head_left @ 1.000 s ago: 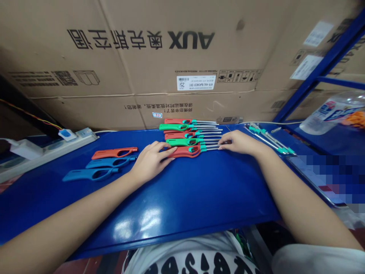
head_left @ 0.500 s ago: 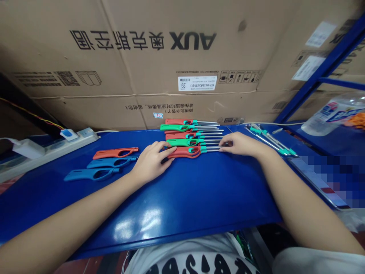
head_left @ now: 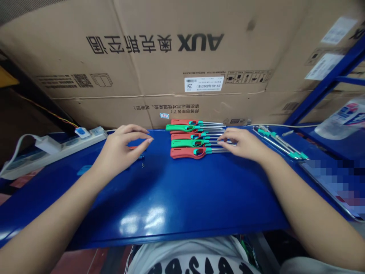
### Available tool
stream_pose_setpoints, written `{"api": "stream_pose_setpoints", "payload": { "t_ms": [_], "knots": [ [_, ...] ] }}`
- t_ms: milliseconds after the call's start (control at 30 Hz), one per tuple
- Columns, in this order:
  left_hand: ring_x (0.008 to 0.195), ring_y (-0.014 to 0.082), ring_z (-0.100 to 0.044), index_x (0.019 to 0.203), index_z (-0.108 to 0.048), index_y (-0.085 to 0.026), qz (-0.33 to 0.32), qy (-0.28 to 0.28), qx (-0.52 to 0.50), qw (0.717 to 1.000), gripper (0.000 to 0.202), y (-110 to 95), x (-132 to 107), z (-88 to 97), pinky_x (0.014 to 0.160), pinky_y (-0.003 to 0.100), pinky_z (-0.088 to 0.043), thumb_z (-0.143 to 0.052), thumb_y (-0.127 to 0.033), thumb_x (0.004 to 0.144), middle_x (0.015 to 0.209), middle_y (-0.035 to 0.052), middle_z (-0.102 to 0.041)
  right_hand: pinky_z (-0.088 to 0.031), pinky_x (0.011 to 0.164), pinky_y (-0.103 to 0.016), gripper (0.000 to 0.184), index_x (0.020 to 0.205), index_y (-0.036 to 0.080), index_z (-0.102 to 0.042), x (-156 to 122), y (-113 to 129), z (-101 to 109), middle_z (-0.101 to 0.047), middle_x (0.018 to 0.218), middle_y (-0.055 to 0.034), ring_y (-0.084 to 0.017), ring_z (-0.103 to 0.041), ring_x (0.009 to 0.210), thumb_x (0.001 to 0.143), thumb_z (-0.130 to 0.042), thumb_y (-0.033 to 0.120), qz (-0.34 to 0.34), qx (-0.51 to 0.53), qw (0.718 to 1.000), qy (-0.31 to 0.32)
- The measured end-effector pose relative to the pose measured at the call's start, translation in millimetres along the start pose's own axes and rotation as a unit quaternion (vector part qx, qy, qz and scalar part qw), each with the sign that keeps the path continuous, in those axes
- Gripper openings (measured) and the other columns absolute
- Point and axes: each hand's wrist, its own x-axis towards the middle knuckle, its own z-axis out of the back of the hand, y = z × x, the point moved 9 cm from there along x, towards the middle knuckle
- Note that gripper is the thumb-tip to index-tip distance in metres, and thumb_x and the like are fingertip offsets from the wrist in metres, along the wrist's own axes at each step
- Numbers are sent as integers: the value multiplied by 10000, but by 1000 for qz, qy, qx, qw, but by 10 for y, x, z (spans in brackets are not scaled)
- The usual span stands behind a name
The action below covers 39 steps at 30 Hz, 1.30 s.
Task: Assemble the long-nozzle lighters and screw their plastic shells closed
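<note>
Several red and green long-nosed gas lighters lie stacked side by side, their metal tubes pointing right; a red lighter (head_left: 185, 153) is frontmost, with a green lighter (head_left: 182, 143) behind it. My right hand (head_left: 241, 144) hovers at or touches their tubes, thumb and fingers slightly apart; contact is unclear. Left of the stack, my left hand (head_left: 122, 146) is raised, its thumb and fingers apart and nothing between them. Beneath it, a blue lighter handle (head_left: 84, 170) shows in part. The other loose handles there are mostly hidden by my left hand.
A large cardboard box (head_left: 159, 80) stands along the back. A white power strip (head_left: 68, 150) with plugs lies at left. Metal tubes with green ends (head_left: 279, 141), a partly blurred phone-like device (head_left: 327, 186) and a plastic bottle (head_left: 332, 127) are at right.
My left hand has let go of the front red lighter and moved left over the loose handles. My right hand stays by the tubes. The view has shifted slightly.
</note>
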Motion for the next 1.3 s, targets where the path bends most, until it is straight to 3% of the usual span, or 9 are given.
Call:
{"api": "stream_pose_setpoints", "payload": {
  "t_ms": [67,200,267,367,567,733,833,1033,1300],
  "knots": [
    [956,242,-673,882,-742,-221,8,21,15,1000,287,177,-32,-34,924,413,-520,-570,-438,958,1008,60,-723,-527,878,-405,257,1064,231,-726,21,266,-73,-683,1063,-106,-254,-645,981,934,-614,422,60,5,998,-28],
    [938,255,-656,925,-753,-227,6,179,57,982,388,505,-82,-243,889,399,-507,-522,-538,935,990,77,-727,-500,949,-449,291,1161,223,-712,23,716,-344,-655,1201,-121,-275,-601,1099,950,-628,406,153,-23,987,-30],
    [947,263,-651,946,-746,-210,16,211,73,975,413,653,-91,-241,893,397,-494,-513,-549,919,1015,98,-714,-492,963,-471,343,1246,214,-686,20,805,-459,-643,1276,-131,-293,-588,1147,964,-614,396,167,-44,985,-27],
    [882,281,-654,897,-740,-193,37,241,95,965,426,802,-119,-263,811,397,-485,-508,-550,901,953,118,-710,-475,997,-505,357,1299,210,-674,26,792,-575,-626,1356,-133,-312,-570,1205,998,-560,364,165,-67,984,-26],
    [827,257,-656,893,-732,-191,78,291,133,944,384,887,-199,-410,733,346,-458,-498,-496,913,958,109,-727,-477,1010,-523,336,1294,234,-696,49,641,-660,-622,1390,-127,-318,-570,1236,1014,-526,310,139,-73,987,-36],
    [761,227,-644,895,-732,-182,155,291,176,928,280,1069,-232,-363,649,291,-403,-561,-405,901,897,83,-750,-490,994,-509,340,1310,240,-685,54,620,-671,-629,1381,-122,-309,-580,1232,1014,-525,284,138,-62,988,-40],
    [753,220,-636,904,-746,-185,183,304,196,914,306,1142,-260,-350,629,273,-377,-580,-442,899,886,72,-753,-493,987,-518,348,1321,234,-678,52,607,-666,-625,1383,-136,-313,-583,1226,1013,-520,271,140,-60,987,-42],
    [756,231,-627,892,-767,-210,201,318,203,904,407,1132,-286,-366,632,280,-368,-565,-563,900,885,68,-744,-490,986,-514,344,1308,226,-687,50,603,-655,-636,1347,-134,-314,-586,1199,1003,-545,297,138,-59,988,-40],
    [814,240,-650,936,-774,-224,208,339,185,899,334,1186,-340,-484,643,277,-386,-568,-483,888,972,63,-761,-473,994,-489,349,1293,207,-683,59,644,-644,-644,1316,-131,-301,-582,1183,985,-589,340,140,-67,987,-40]
  ]
}}
